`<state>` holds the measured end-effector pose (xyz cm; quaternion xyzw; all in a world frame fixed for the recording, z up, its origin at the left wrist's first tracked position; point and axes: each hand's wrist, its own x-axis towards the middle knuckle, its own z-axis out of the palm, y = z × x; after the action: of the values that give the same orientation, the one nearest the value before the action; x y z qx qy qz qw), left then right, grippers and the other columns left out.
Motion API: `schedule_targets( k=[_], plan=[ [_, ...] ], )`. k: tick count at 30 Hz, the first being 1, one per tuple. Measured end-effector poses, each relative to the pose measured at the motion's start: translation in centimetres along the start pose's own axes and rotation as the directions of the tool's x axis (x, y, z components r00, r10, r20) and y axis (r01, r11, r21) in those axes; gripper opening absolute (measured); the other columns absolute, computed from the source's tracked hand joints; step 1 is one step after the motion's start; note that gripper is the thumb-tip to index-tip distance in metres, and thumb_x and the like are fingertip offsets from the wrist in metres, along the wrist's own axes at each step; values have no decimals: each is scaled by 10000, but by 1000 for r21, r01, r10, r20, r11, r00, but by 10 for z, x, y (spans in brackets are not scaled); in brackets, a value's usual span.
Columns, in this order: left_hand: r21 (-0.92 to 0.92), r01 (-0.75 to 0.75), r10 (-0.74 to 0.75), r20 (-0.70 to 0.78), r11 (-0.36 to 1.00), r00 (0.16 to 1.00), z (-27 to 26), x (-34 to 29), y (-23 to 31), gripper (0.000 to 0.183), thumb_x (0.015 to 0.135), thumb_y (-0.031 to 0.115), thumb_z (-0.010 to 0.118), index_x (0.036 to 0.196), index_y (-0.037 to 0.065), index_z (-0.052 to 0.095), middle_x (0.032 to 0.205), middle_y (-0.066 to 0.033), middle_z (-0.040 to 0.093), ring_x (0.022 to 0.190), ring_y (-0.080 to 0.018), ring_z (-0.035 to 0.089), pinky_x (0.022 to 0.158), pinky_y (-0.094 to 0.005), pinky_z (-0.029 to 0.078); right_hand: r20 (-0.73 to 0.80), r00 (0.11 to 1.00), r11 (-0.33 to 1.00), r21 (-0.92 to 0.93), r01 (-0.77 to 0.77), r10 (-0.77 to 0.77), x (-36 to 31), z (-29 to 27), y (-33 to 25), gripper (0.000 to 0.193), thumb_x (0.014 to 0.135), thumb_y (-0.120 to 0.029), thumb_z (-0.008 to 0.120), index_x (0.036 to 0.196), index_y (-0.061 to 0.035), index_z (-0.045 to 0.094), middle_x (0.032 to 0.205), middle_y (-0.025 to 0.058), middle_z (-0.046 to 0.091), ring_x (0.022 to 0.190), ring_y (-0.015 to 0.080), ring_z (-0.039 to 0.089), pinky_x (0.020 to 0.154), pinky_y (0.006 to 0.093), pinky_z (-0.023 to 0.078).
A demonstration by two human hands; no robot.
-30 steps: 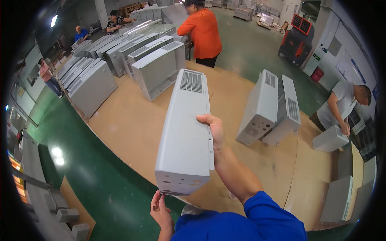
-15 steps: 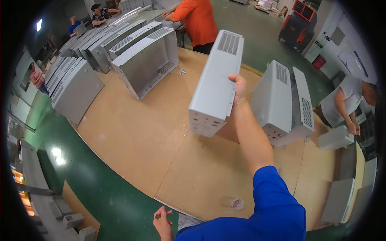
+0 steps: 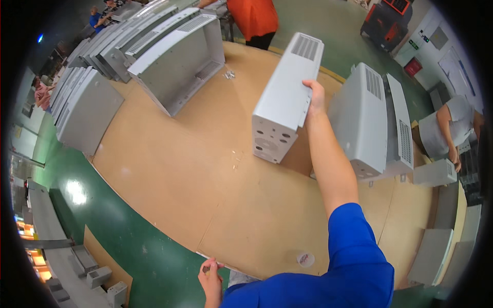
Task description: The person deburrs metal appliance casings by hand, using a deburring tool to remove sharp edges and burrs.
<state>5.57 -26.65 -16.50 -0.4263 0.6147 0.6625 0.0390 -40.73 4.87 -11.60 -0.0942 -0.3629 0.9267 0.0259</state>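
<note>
My right hand (image 3: 315, 98) grips the right side edge of a light grey sheet-metal casing (image 3: 282, 90), thumb on its top face. The casing stands on its long side, with a slotted vent at the far end and round holes in the near end. Its fingers on the inner side are hidden. My left hand (image 3: 210, 281) is low at the table's near edge, fingers curled together; what they hold, if anything, is too small to make out. To the right of my right arm stand two similar casings (image 3: 359, 120) close together.
On the brown tabletop (image 3: 169, 169) lie small metal pieces (image 3: 229, 75) and a round clear tub (image 3: 305, 259). An open casing (image 3: 179, 61) and stacked casings (image 3: 90, 110) stand at left. A person in orange (image 3: 252, 20) is beyond; another in grey (image 3: 447, 126) handles a casing at right.
The view has shifted, so most things at the back sit higher in it. The casing in my right hand has turned slightly, showing more of its holed near end. My left hand stays curled.
</note>
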Motion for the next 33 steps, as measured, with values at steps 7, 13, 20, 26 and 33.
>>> schedule_targets(
  k=[7,13,20,26,33],
  plan=[
    [7,-60,60,44,998,997,7,9,3,167,908,154,569,971,0,580,1060,-123,582,790,-133,632,415,-178,370,38,993,993,5,-115,114,-6,11,-6,379,835,-122,535,1165,58,485,1068,184,602,969,310,608,881,423,501],
    [35,-64,62,54,997,997,-1,8,12,168,904,157,577,969,2,583,1063,-114,588,790,-121,623,437,-173,379,-7,998,989,-137,-57,56,-42,23,-13,446,848,-158,592,1213,59,453,1164,184,563,1048,306,572,930,443,464],
    [77,-115,104,134,990,986,-11,5,-4,161,891,152,590,950,3,588,1033,-93,580,740,-105,602,448,-182,390,-38,995,974,-206,-93,87,-71,20,-13,427,844,-145,606,1211,25,471,1115,158,578,1004,280,576,921,415,448],
    [229,-50,-16,277,972,961,-8,12,-20,204,856,208,639,853,6,611,802,-56,615,664,-99,580,486,-215,411,-158,986,915,-403,-19,-49,-108,9,-13,502,835,-168,624,1263,10,432,1158,157,540,1034,266,537,876,376,451],
    [471,-398,-2,648,787,762,45,14,-62,240,811,212,682,838,-21,635,747,-99,646,692,-146,595,633,-284,476,-5,969,783,-590,197,-248,-347,-75,41,364,905,-165,571,1228,-26,477,1166,69,539,969,131,546,829,265,440]
  ],
)
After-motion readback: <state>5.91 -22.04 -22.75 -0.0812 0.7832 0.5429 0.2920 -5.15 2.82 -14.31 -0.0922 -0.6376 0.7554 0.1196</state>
